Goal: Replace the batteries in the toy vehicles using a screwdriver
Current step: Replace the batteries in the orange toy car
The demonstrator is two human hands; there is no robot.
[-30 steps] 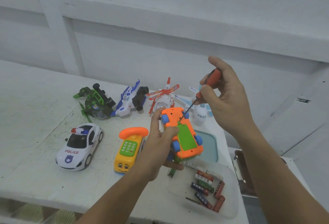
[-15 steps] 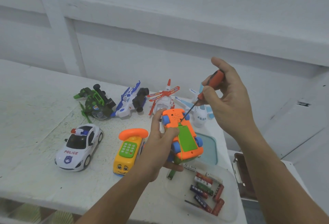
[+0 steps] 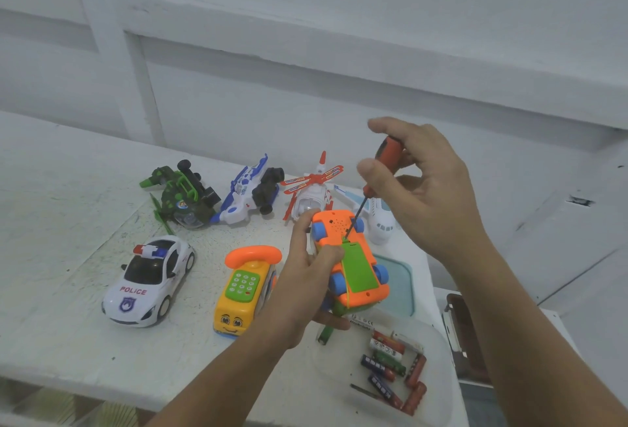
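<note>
My left hand (image 3: 306, 277) grips an orange toy car (image 3: 353, 256) turned belly up above the table, its green battery cover (image 3: 358, 267) and blue wheels facing me. My right hand (image 3: 428, 185) pinches the red handle of a small screwdriver (image 3: 387, 158) between thumb and fingers. The screwdriver's dark shaft slants down and its tip touches the car at the top edge of the green cover. Several loose batteries (image 3: 390, 372) lie in a clear plastic tray (image 3: 438, 403) at the front right.
On the white table (image 3: 51, 222) stand a police car (image 3: 149, 280), a yellow phone toy (image 3: 244, 290), a green helicopter (image 3: 183, 199), a blue-white toy (image 3: 248, 192), a red-white helicopter (image 3: 312, 192) and a white plane (image 3: 380, 222). A teal lid (image 3: 401, 277) lies behind the tray.
My right hand has shifted its fingers on the screwdriver handle, as in turning it. The tip stays at the same spot on the car. My left hand holds the car still.
</note>
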